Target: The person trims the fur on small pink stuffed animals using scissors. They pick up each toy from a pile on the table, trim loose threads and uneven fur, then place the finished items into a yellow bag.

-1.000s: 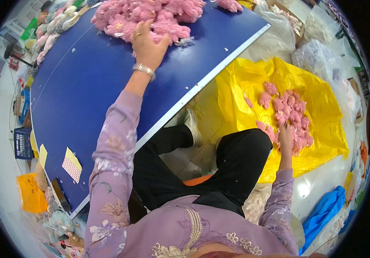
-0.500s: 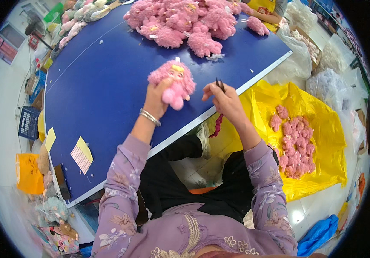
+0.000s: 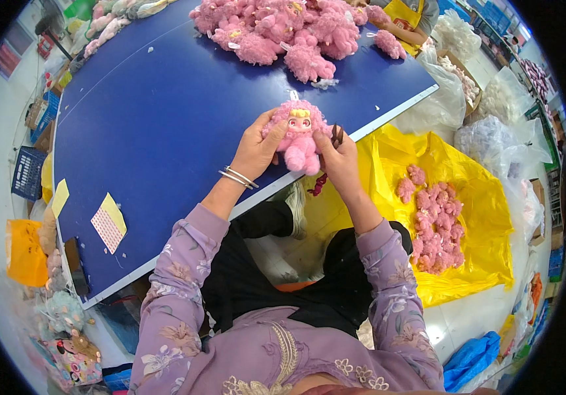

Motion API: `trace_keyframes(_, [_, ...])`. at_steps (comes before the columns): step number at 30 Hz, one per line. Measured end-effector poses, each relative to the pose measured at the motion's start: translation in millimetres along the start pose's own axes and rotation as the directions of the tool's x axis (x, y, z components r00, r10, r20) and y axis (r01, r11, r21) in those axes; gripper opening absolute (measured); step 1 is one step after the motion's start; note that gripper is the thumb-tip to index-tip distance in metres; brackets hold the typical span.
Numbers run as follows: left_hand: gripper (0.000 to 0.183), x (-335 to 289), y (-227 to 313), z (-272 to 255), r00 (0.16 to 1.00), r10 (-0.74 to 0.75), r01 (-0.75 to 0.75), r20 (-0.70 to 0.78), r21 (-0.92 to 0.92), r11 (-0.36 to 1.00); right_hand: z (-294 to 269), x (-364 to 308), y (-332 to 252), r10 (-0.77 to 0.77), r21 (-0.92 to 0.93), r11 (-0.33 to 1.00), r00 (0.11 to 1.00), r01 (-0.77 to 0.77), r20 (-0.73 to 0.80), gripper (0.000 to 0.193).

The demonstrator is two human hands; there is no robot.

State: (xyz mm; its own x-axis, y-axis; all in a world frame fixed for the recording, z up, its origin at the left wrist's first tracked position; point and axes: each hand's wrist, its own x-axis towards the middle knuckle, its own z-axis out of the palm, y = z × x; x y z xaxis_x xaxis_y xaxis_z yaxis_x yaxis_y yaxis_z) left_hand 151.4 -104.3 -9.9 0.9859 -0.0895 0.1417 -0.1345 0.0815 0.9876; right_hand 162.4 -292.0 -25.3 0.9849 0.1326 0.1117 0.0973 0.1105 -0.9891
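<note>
Head view: the pink doll (image 3: 300,146) sits between left grip (image 3: 254,146) and right grip (image 3: 340,160), each pinching 1 side.

Pink doll (image 3: 301,146), blue tabletop (image 3: 158,131), floral lilac sleeves (image 3: 181,270)

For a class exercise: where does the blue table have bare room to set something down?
On the blue table, the largest bare patch lies left of the left hand, between the pink pile and the dotted sheet. A smaller one, with a white scrap, lies between the lone toy and the pale edge. The pile crowds the far end.
</note>
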Motion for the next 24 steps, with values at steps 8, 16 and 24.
trace_keyframes(8, [0.035, -4, 2, 9, 0.987, -0.126, 0.143, 0.100, -0.185, 0.972, -5, 6, -6, -0.036, 0.062, 0.997, 0.999, 0.038, -0.027, 0.015])
trace_keyframes(16, [0.015, -5, -10, -2, 0.953, -0.255, 0.284, 0.164, -0.190, 0.940, -10, 1, -20, 0.156, 0.014, 0.987, 0.980, -0.159, 0.122, 0.013])
trace_keyframes(24, [0.029, 3, -17, 1, 0.961, -0.268, 0.266, 0.060, 0.048, 0.963, -11, -1, -9, 0.215, 0.052, 0.973, 0.967, -0.224, 0.138, 0.023])
